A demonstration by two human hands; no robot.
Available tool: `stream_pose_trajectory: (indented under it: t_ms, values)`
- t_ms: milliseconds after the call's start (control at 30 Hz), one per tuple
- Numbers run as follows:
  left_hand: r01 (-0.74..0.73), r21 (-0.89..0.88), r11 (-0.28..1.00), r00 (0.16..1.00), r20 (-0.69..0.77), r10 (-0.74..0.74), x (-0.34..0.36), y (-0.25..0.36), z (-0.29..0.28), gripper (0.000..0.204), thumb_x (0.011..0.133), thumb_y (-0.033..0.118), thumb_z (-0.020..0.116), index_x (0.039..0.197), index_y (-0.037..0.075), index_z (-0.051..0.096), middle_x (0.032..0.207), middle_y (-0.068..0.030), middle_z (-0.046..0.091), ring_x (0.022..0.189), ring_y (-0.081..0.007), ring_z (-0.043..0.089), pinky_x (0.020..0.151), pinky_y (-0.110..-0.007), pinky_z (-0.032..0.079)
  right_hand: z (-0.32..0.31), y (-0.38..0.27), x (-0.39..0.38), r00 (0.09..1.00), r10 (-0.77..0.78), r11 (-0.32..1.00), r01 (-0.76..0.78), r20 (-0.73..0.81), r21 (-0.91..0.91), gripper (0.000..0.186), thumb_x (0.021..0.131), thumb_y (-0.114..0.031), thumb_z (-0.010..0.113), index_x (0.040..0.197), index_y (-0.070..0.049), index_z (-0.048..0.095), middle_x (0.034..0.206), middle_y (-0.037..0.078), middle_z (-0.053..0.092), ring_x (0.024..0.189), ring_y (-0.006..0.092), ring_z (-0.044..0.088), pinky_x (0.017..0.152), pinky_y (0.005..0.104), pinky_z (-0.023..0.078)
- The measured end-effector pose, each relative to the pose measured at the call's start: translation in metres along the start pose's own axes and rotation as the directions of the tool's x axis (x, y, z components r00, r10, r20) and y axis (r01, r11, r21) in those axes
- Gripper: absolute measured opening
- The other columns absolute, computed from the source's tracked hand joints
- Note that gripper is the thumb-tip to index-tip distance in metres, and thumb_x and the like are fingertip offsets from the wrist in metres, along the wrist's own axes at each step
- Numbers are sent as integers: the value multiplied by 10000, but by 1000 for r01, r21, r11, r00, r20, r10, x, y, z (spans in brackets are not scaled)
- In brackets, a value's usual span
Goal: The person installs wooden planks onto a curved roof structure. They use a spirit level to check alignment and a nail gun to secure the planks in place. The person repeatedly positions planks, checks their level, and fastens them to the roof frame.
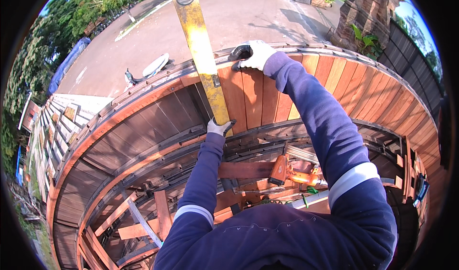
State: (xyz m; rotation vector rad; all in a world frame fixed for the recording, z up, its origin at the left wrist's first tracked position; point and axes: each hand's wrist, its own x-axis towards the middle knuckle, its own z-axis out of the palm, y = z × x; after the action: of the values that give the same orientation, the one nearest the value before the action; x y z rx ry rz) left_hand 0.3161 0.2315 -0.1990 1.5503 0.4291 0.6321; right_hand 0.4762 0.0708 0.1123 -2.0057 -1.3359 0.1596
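A long yellow spirit level (pixel 203 55) runs from the top of the picture down across the rim of a curved wooden wall (pixel 253 93). My left hand (pixel 220 127), in a white and dark glove, is closed around its lower end. To the right of the level, my right hand (pixel 256 55) is at the wall's upper rim, with fingers and thumb curved apart and a gap between them. Whether its fingertips touch the rim, I cannot tell. Reddish upright boards clad the wall right of the level; darker panels show behind the frame on the left.
Below my arms are an orange cordless power tool (pixel 279 169), loose wooden boards (pixel 163 215) and a metal bar (pixel 143 222). Curved framing rails (pixel 119 174) cross at the left. Beyond the wall lie paved ground (pixel 129 50), a blue tarp (pixel 67 67) and a rock-like pillar (pixel 366 14).
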Motion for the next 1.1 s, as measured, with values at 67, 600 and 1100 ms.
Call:
stream_pose_trajectory:
  t_ms: [67, 600, 1100]
  values:
    - [-6, -72, 997, 1000, -8, 5, 0, -4, -3, 261, 717, -56, 776, 930, 7, 639, 799, -43, 667, 612, -124, 612, 566, -254, 510, 1, -3, 2, 1000, 19, 1000, -20, 21, 22, 353, 709, -318, 810, 989, -122, 722, 917, 89, 711, 865, 223, 666, 777, 344, 514]
    - [63, -83, 995, 998, 13, -62, -7, 17, 3, 268, 713, -17, 804, 926, 8, 643, 785, -41, 667, 600, -109, 597, 544, -252, 493, -2, -7, -2, 999, 28, 999, -29, 17, 40, 302, 725, -231, 802, 978, -92, 713, 865, 79, 700, 791, 182, 654, 714, 311, 513]
    - [64, 36, 997, 998, 13, -64, -6, 20, 1, 253, 739, -34, 761, 965, -18, 649, 871, -47, 688, 711, -123, 642, 656, -266, 526, 4, 2, 3, 1000, -6, 1000, 5, -14, -18, 352, 726, -218, 824, 1006, -56, 686, 901, 66, 689, 789, 150, 623, 732, 299, 506]
